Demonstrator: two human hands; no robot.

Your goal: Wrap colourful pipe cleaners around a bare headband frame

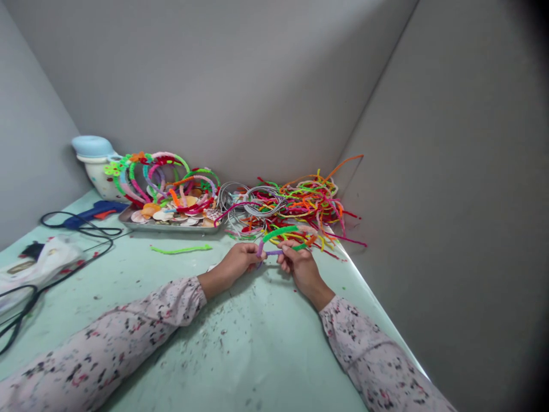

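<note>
My left hand (238, 261) and my right hand (299, 264) meet over the pale green table (240, 343), both closed. Between them runs a curved headband (281, 232) wrapped in green pipe cleaner. A purple pipe cleaner (270, 252) stretches from one hand to the other, pinched at each end. Just beyond the hands lies a tangled heap of coloured pipe cleaners (304, 206). Both arms wear flowered long sleeves.
A metal tray (167, 226) holds finished wrapped headbands (163, 177) and shells. Bare grey headbands (240, 200) lie beside it. A loose green pipe cleaner (182, 249), a blue glue gun (96, 210) with black cord, a white lidded pot (96, 163) and grey walls surround the table.
</note>
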